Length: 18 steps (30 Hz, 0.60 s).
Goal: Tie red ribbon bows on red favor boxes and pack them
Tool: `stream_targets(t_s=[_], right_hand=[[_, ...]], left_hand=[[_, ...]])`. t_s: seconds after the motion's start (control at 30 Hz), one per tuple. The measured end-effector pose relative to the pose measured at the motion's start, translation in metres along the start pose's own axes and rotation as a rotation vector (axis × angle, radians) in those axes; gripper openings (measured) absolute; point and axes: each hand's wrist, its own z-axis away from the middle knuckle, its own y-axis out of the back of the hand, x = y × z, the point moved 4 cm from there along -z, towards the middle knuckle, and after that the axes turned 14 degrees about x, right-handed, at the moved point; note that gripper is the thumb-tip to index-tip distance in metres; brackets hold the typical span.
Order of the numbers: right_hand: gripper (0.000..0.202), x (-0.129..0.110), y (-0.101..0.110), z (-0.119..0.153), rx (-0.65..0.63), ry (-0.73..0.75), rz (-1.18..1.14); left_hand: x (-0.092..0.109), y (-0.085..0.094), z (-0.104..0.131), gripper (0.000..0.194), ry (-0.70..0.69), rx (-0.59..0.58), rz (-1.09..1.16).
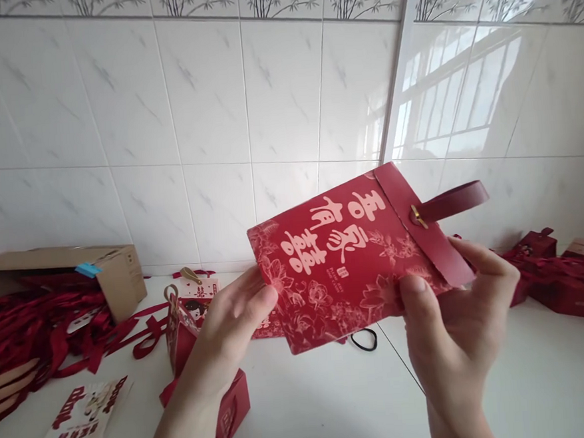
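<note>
A red gift box (335, 269) with pale characters and flower prints is held up in the air, tilted, with its strap end toward the right. A dark red strap (453, 201) loops out from a brass-coloured fitting on its flap. My left hand (239, 316) grips the box's left end, its thumb on the near edge. With the thumb on the printed face and the fingers behind, my right hand (453, 314) holds the lower right part near the flap.
An open cardboard box (121, 278) with red ribbons spilling out stands at the left. A printed white bag (79, 421), a small red box (235, 406) and a black band (364, 339) lie on the white table (335, 403). Red boxes (577, 289) sit at the right. A tiled wall rises behind.
</note>
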Motion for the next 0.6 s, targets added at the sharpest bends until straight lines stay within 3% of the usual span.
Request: stream_targets(t_s=[0.17,0.27,0.37,0.43,0.5,0.6], right_hand=[[0.034,0.006,0.003,-0.002,-0.029,-0.153,-0.062],[0.037,0.019,0.002,-0.002,-0.089,-0.243,0.009],[0.046,0.037,-0.006,0.0,-0.25,-0.366,0.045],[0.052,0.045,-0.012,0.001,-0.341,-0.407,0.056],[0.05,0.048,-0.016,0.001,-0.386,-0.408,0.088],[0.028,0.045,-0.021,0.002,-0.433,-0.427,0.058]], left_hand=[[-0.003,0.001,-0.005,0.051,-0.001,-0.055,0.092],[-0.006,0.003,-0.004,0.061,-0.081,0.056,0.117],[-0.001,0.004,0.005,0.073,-0.341,0.234,0.034],[0.004,0.0,0.015,0.084,-0.547,0.286,-0.037],[0.008,-0.004,0.024,0.092,-0.711,0.269,-0.091],[0.011,-0.009,0.031,0.095,-0.905,0.178,-0.17]])
